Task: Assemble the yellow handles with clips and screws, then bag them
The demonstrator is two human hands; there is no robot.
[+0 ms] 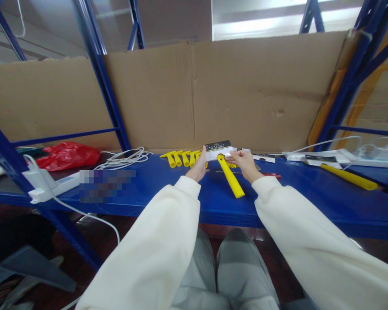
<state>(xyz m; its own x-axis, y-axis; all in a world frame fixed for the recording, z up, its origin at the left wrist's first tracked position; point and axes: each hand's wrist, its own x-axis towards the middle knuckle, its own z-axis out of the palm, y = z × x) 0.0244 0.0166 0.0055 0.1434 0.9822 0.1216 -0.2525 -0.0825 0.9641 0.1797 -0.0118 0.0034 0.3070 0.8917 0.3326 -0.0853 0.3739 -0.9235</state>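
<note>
My left hand (198, 167) grips the left edge of a black-and-white printed card (218, 148), thumb raised, with the other fingers mostly hidden. At the card's lower right, the fingers of my right hand (245, 164) are pinched together; whether they hold the card or something small there is unclear. A long yellow tool with a rounded, holed head (232, 178) hangs at the card's lower edge, its handle slanting down toward me. Beside my left hand, several yellow T-shaped pieces (177, 159) stand in a row. A thin rod and a red-handled tool (272, 175) lie by my right wrist.
The blue shelf top (287, 202) has a cardboard wall (245, 94) behind it. To the left are a red plastic bag (69, 156), coiled white cable (126, 159) and a power strip (64, 185). Another yellow tool (351, 177) with a card lies right, near white cables.
</note>
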